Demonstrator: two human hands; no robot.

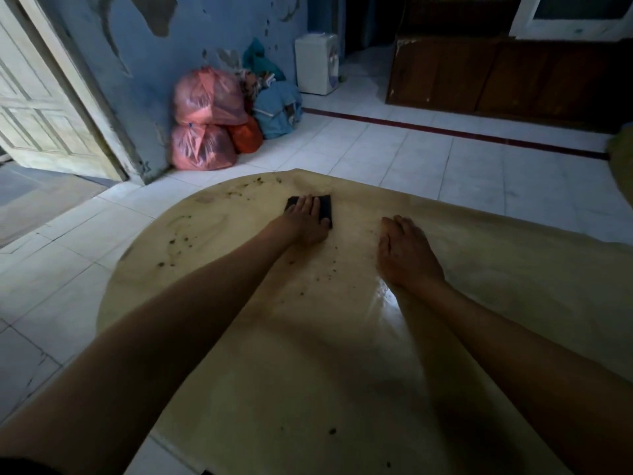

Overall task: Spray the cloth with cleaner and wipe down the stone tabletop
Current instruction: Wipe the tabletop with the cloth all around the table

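Note:
A beige stone tabletop (342, 337) fills the lower frame, with dark crumbs and smears scattered over its far left part. A small dark folded cloth (326, 206) lies flat near the far edge. My left hand (306, 221) presses down on it with straight fingers and covers most of it. My right hand (406, 252) rests flat on the bare stone to the right, holding nothing. A wet glossy patch shines near my right wrist. No spray bottle is in view.
Pink and orange plastic bags (205, 118) and blue bundles (277, 108) are piled against the blue wall beyond the table. A white appliance (317, 65) stands further back. A wooden cabinet (496, 77) is at the back right, a door (44, 108) at the left. White floor tiles surround the table.

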